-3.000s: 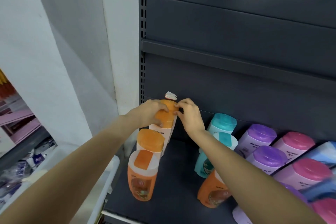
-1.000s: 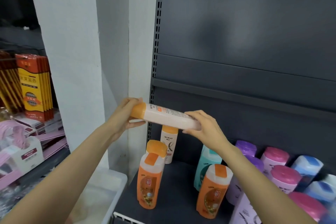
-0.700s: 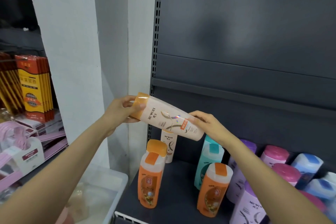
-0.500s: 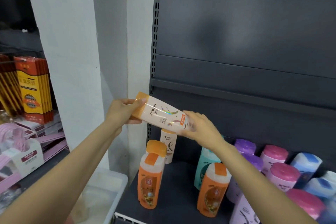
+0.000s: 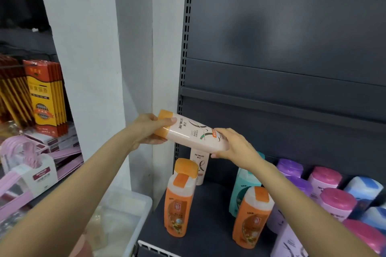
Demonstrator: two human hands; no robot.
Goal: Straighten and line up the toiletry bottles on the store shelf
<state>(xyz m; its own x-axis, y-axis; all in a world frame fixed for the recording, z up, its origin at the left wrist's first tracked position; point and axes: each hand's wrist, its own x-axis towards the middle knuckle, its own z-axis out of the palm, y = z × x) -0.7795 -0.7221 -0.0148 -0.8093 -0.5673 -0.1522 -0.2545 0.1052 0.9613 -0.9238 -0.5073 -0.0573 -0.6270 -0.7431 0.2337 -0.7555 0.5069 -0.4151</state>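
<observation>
Centre frame: peach bottle (image 5: 194, 132), now rolled label-forward, lies slanted between left hand (image 5: 146, 129) gripping its cap and right hand (image 5: 231, 144) gripping its base; not yet reshelved.

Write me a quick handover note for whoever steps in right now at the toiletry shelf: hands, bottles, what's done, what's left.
Left hand grips the orange cap end of the cream bottle; right hand grips its base end. The bottle is held sideways in the air, above the shelf, label facing up.
On the shelf: a matching cream bottle stands upright at the back left, two orange bottles stand in front of it, and another orange bottle stands further right before a teal bottle. Purple, pink and blue bottles sit in rows on the right.
Done: nothing confirmed placed.
Left: stand the held bottle upright in line, then straighten the rest.
</observation>
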